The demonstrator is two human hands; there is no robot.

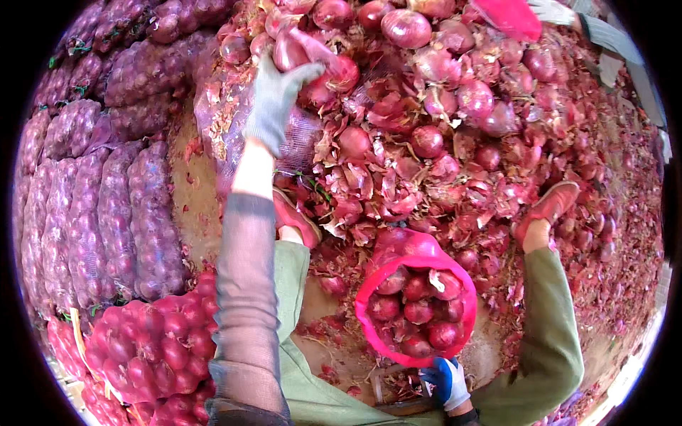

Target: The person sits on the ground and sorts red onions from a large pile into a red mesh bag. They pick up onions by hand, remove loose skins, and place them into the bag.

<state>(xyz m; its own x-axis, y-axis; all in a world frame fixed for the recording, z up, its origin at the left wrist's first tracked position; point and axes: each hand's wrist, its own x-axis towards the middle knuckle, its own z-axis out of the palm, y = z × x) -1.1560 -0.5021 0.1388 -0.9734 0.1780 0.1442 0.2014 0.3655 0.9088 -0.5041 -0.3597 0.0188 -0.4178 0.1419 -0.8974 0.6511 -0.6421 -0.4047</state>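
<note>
My left hand (270, 101), in a grey knit glove, is stretched over the onion heap at the upper left. Its fingers and thumb are around a red onion (290, 52) with loose skin on it. Between my legs, a pink mesh bag (416, 362) stands with its wide mouth facing up. Several red onions (419, 312) fill what shows of its inside. At the bag's near rim is my right hand (450, 381), in a white and blue glove, its fingers curled against the rim. Part of that hand is hidden under the rim.
A heap of red onions and dry skins (394, 114) spreads ahead. Filled purple mesh sacks (88, 207) are stacked left, with filled red mesh sacks (152, 346) nearer. My shoes (551, 205) flank the bag. At top right, another person's gloved hand (554, 11) is beside a pink bag (509, 18).
</note>
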